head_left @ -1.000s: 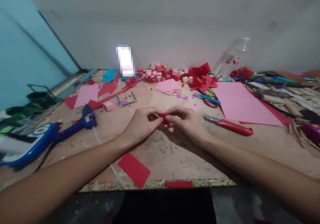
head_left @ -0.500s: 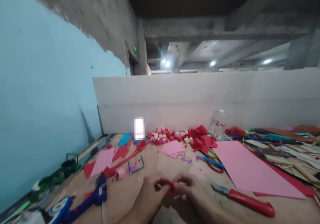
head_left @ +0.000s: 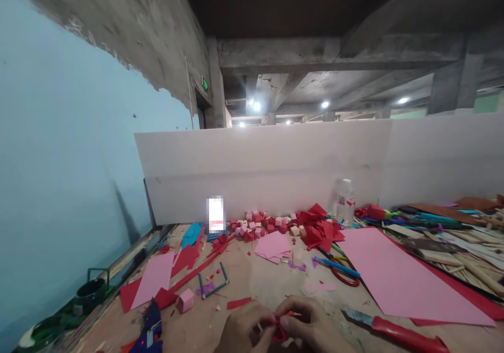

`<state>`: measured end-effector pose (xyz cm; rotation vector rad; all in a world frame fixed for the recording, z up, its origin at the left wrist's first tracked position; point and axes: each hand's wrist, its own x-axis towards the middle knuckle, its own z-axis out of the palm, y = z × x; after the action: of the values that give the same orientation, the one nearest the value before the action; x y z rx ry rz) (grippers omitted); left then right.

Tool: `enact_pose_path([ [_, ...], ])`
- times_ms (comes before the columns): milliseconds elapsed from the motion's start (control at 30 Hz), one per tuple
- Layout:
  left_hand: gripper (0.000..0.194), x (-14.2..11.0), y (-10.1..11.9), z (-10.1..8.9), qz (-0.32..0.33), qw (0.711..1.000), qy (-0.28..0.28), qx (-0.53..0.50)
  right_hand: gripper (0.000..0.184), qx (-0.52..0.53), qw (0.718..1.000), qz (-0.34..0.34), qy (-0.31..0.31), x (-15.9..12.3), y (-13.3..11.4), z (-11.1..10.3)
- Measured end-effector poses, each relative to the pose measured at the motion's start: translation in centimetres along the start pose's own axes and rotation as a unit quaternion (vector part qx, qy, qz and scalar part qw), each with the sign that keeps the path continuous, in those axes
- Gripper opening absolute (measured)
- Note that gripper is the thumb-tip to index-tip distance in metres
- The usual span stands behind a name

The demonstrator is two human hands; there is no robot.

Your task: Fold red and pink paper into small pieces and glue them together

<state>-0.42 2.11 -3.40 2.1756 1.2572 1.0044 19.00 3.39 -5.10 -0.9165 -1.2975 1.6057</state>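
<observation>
Low in the middle of the view, my left hand (head_left: 248, 325) and my right hand (head_left: 305, 320) meet at a small folded red paper piece (head_left: 279, 333). Both hands pinch it between thumb and fingertips, and the fingers cover part of it. Just beyond my left hand lies a flat red paper strip (head_left: 239, 303). To the right of my right hand rests a knife (head_left: 405, 333) with a red handle. A pink paper cube (head_left: 186, 300) sits on the table to the left.
Small pink and red cubes (head_left: 252, 226) pile up at the back, beside red paper scraps (head_left: 321, 229). Pink sheets (head_left: 409, 274) lie right, near scissors (head_left: 346, 277). A bottle (head_left: 346, 203) stands by the white board (head_left: 255, 169). A blue glue gun (head_left: 151, 326) lies left.
The view has tilted up, so the hands and table sit lower. Both hands still pinch the red paper, now a little further right. The flat red strip has come into sight beyond my left hand.
</observation>
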Motion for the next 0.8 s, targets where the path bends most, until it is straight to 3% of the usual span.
enact_pose_path([
  [200,0.017,-0.3,0.4,-0.3,0.025,1.000,0.009,0.007,0.036,-0.041,0.999,0.015,-0.012,-0.4,-1.1,-0.3],
  [533,0.018,-0.6,0.5,-0.1,0.035,0.999,0.010,0.026,0.052,-0.035,0.999,0.022,-0.022,-0.3,-0.9,-0.4],
  [800,0.017,-0.4,0.3,-0.2,0.058,0.996,0.016,0.061,0.043,-0.012,1.000,0.020,-0.018,-1.0,-1.8,0.2],
])
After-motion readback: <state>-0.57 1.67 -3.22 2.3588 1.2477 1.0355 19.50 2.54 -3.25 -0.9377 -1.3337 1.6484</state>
